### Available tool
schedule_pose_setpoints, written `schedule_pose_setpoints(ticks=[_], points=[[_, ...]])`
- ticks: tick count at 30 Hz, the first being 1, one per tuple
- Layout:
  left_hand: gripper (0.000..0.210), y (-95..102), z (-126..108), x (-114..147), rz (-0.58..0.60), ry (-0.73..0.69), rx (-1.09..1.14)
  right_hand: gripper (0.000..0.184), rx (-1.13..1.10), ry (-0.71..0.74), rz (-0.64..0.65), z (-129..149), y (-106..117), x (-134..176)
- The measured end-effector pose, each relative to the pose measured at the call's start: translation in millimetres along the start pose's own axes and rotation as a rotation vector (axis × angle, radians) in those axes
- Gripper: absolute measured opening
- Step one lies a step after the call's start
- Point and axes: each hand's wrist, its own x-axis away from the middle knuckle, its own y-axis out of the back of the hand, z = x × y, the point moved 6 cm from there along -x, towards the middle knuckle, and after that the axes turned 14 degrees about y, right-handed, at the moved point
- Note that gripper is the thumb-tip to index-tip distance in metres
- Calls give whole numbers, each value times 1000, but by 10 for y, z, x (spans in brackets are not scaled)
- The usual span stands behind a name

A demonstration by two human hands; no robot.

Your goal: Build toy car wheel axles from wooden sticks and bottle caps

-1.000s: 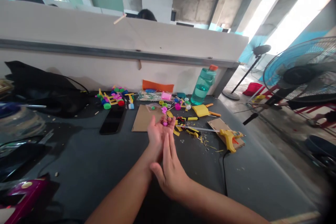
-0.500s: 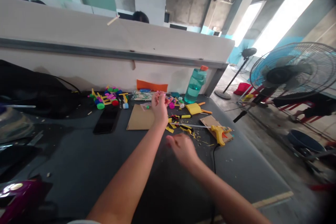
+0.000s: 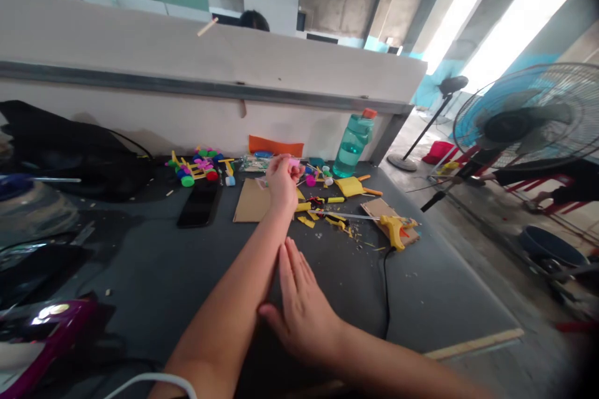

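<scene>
My left hand (image 3: 282, 186) reaches out over the far part of the dark table, its fingers closed round a small pink piece (image 3: 293, 164) whose kind I cannot make out. My right hand (image 3: 304, 312) is flat with the fingers stretched out and the thumb apart, holding nothing. Its fingertips lie against or just beside my left forearm; which of these I cannot tell. A cardboard sheet (image 3: 251, 201) lies partly behind my left hand. Coloured bottle caps (image 3: 311, 181) and a bundle of cotton swabs (image 3: 255, 164) sit beyond it.
Right of my hands lies a yellow glue gun (image 3: 394, 230) with a black cord, on cardboard. Yellow scraps (image 3: 306, 222) and pliers (image 3: 327, 201) are nearby. A teal water bottle (image 3: 352, 144) stands at the back. Leftward are a phone (image 3: 199, 204) and small cap-wheeled models (image 3: 199, 165). A fan (image 3: 510, 128) stands rightward.
My right hand has moved left and nearer to me, opening from curled fingers to flat beside my left forearm. My left hand stays near the caps. The view has shifted slightly.
</scene>
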Motion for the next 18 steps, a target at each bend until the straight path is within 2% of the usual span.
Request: schedule_pose_setpoints(ticks=[3,5,6,8,10,11,12,14,17,18], points=[[9,7,-308,-44,50,-65,-107,76,-77,303,204,296,-266,233],[8,110,-474,-63,27,-72,-115,74,-139,436,329,217,-356,368],[8,163,-532,-66,15,-61,-130,77,-135,417,380,66,-366,400],[8,251,-615,-56,1,-45,-169,84,-1,133,363,-436,-260,388],[8,306,-668,-36,-13,-51,-201,79,203,-200,283,-875,-47,386],[8,322,-682,-28,-23,-59,-208,78,270,-253,247,-942,35,365],[8,330,-686,-23,-33,-66,-207,80,300,-239,228,-908,69,323],[9,318,-662,-22,-42,-68,-199,86,252,-82,242,-603,-24,181],[8,253,-597,-19,-19,-48,-197,79,55,261,315,45,-410,-101],[8,234,-589,-12,-11,-42,-203,79,7,330,329,167,-537,-196]])
